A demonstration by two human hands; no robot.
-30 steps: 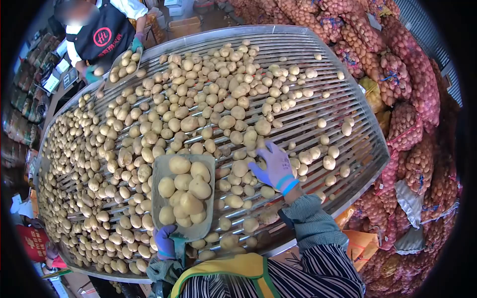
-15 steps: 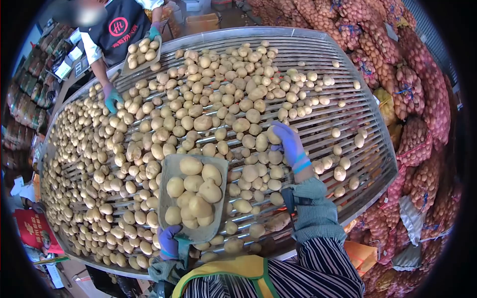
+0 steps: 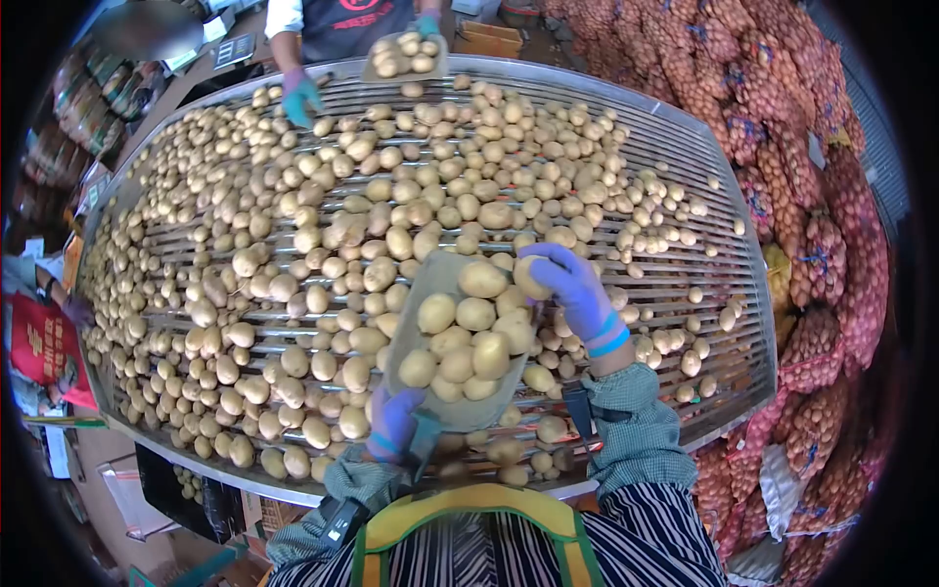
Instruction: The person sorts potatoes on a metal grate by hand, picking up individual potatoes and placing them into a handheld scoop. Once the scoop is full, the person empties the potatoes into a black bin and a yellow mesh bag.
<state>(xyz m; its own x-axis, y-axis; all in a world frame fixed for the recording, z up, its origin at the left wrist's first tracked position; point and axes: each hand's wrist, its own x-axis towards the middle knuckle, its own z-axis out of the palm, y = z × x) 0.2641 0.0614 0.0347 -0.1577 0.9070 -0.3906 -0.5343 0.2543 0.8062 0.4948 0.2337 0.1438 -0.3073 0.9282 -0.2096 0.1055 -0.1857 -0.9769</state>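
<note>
My left hand (image 3: 394,423), in a purple glove, is closed on the handle end of a grey scoop (image 3: 436,272). Several pale potatoes (image 3: 452,344) fill the scoop, which is held over a slatted metal rack (image 3: 699,264). At the scoop's upper right edge, my right hand (image 3: 579,298) grips a single potato (image 3: 533,278) between gloved fingers and thumb. More loose potatoes (image 3: 354,233) cover much of the rack around both hands.
Across the rack, a co-worker's gloved hand (image 3: 301,96) reaches over potatoes beside another loaded tray (image 3: 380,70). Another person in a red apron (image 3: 39,338) stands at the left. Red mesh sacks (image 3: 812,284) are piled along the right side.
My right hand has brought a potato to the scoop's edge. The scoop has shifted right and tilted. The view has turned, and the co-worker's tray appears farther right.
</note>
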